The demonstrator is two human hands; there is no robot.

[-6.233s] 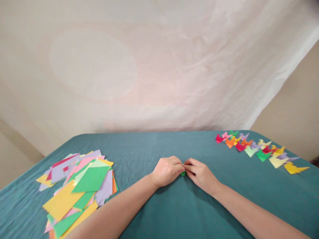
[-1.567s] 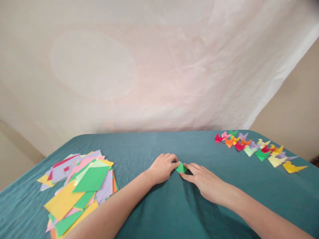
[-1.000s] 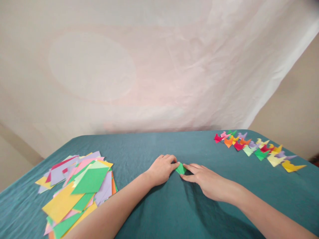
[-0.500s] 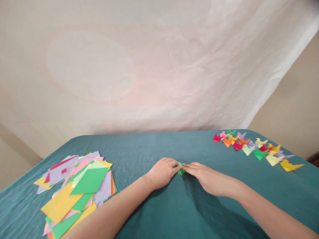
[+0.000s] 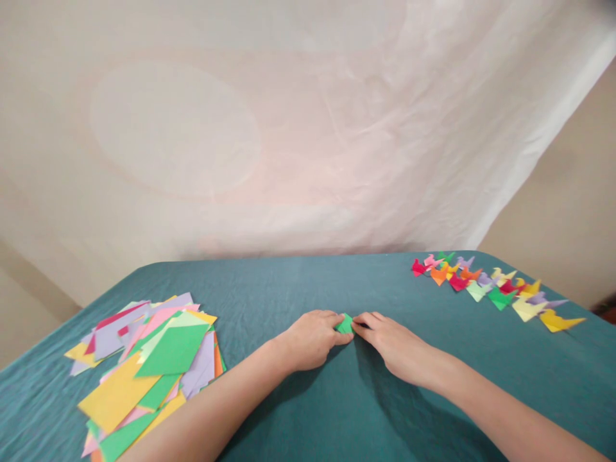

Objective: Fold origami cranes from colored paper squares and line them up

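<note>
A small folded green paper [image 5: 345,323] lies on the teal tablecloth [image 5: 308,282] at the middle of the table. My left hand [image 5: 310,337] rests beside it with fingers curled, thumb and fingertips pinching its left edge. My right hand [image 5: 392,343] meets it from the right, fingertips pressed on the paper's right side. Most of the paper is hidden between the two hands.
A loose pile of coloured paper squares [image 5: 144,359] spreads over the table's left side. A row of several small folded paper figures [image 5: 491,289] in mixed colours runs along the back right edge. A pale wrinkled cloth backdrop [image 5: 289,128] hangs behind the table.
Both hands stayed at the green paper, pressing and turning it. The paper showed more openly a second ago and is now more covered; the right hand's fingers slid in closer.
</note>
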